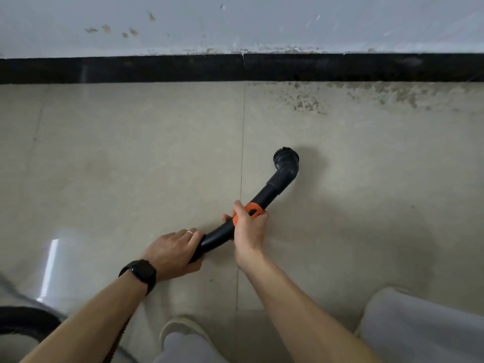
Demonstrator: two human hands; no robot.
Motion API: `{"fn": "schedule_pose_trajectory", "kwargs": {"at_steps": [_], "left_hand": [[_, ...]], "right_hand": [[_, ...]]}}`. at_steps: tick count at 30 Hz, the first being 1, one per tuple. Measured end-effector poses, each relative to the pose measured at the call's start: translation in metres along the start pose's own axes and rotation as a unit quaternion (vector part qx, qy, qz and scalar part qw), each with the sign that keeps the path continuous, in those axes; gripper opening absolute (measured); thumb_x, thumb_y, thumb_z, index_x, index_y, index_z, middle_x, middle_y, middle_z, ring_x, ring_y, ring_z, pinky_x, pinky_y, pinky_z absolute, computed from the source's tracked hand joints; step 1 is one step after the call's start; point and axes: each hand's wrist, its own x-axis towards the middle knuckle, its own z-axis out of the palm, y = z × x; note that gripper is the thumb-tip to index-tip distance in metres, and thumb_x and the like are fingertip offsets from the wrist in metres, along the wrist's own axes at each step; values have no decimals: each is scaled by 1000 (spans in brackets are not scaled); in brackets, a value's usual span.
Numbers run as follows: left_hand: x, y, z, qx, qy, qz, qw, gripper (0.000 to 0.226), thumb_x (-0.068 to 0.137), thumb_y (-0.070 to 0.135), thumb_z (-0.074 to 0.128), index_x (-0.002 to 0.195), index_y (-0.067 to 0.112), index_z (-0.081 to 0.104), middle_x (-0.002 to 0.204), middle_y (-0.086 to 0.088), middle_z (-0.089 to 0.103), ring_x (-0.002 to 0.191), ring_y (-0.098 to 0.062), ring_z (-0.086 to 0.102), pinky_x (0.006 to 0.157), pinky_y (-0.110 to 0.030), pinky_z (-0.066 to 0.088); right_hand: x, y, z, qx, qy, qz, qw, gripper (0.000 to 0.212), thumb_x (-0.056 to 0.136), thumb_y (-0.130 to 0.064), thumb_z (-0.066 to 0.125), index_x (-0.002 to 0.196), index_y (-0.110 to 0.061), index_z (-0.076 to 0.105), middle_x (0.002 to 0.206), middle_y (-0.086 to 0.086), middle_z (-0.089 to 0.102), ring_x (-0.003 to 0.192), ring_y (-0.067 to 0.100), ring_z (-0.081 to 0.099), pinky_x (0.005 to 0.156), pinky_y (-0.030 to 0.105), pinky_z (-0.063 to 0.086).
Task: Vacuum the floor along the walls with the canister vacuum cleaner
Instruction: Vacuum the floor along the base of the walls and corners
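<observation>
Currently the left hand [174, 251] and right hand [248, 229] both clamp the wand [264, 195]. The brush nozzle [286, 159] is well short of the debris [306, 102] beside the baseboard [131, 69]; that stretch is judged uncleaned.

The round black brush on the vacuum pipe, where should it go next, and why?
Probably forward and a little right, to the brownish gritty dirt patch beside the black skirting board. The round black brush nozzle is short of that dirt, and both the left hand and right hand grip the curved black plastic wand.
</observation>
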Motion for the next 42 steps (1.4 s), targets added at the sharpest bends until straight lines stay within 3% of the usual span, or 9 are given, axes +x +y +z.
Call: {"fn": "schedule_pose_trajectory", "kwargs": {"at_steps": [5, 10, 15, 19, 24, 29, 33, 37, 42], "left_hand": [[3, 19, -2, 16, -40, 3, 999, 42, 73, 51, 46, 89, 14, 59, 68, 3, 59, 49, -18, 57, 36, -26, 42], [18, 28, -10, -3, -29, -38, 999, 45, 71, 51, 46, 94, 14, 56, 66, 4, 61, 46, -19, 57, 35, -24, 38], [26, 45, -14, -38, -12, -18, 999, 46, 71, 55, 49, 94, 15, 56, 66, 5, 61, 45, -19, 55, 38, -24, 36], [18, 45, -13, -7, -62, 30, 998, 51, 69, 62, 48, 92, 18, 57, 62, 8, 57, 45, -16, 53, 39, -23, 38], [-2, 41, -11, -29, -186, 11, 982, 56, 74, 67, 37, 101, 19, 46, 81, 3, 61, 67, -26, 61, 57, -33, 43], [-5, 38, -15, -43, -133, -15, 990, 49, 70, 61, 42, 94, 19, 49, 69, 5, 61, 50, -21, 56, 45, -26, 34], [19, 37, -16, -56, -96, -52, 992, 54, 69, 58, 38, 101, 17, 51, 77, 3, 62, 59, -25, 61, 47, -29, 37], [49, 44, -15, -73, -88, -62, 992, 43, 75, 51, 44, 101, 16, 47, 82, 1, 63, 66, -27, 62, 51, -31, 38], [74, 51, -17, -89, -83, -103, 987, 38, 84, 46, 55, 104, 15, 42, 90, -2, 63, 74, -30, 64, 56, -31, 37]], "right_hand": [[0, -5, -14, -37, -3, -8, 999, 29, 96, -19, 67, 110, -15, 41, 88, 5, 59, 61, 17, 71, 67, 31, 55], [12, -37, -6, -18, -47, -9, 999, 32, 96, -19, 69, 117, -11, 47, 87, 6, 61, 61, 23, 70, 68, 37, 55], [6, -61, -10, 25, -15, -23, 999, 17, 92, -16, 62, 103, -12, 50, 72, 4, 55, 50, 17, 53, 62, 35, 50], [-7, -41, -26, 45, 52, -26, 997, 12, 93, -16, 57, 101, -12, 49, 67, 1, 50, 48, 15, 47, 53, 29, 47], [-7, -7, -29, 57, 72, 18, 996, 11, 92, -15, 57, 98, -11, 48, 67, 4, 48, 48, 19, 45, 54, 31, 45], [-1, -15, -8, 33, 37, 20, 999, 14, 89, -14, 59, 99, -12, 49, 67, 3, 48, 45, 18, 45, 53, 29, 45], [14, -37, 2, 33, 30, 2, 999, 15, 87, -15, 61, 98, -12, 51, 64, 1, 51, 45, 17, 46, 53, 27, 46], [34, -58, 1, 17, 35, -33, 999, 14, 90, -16, 62, 97, -10, 51, 68, 4, 51, 43, 16, 46, 51, 27, 46], [54, -62, 6, -41, 5, -81, 996, 33, 96, -38, 68, 101, -14, 47, 73, 3, 52, 44, 16, 50, 56, 33, 47]]}}
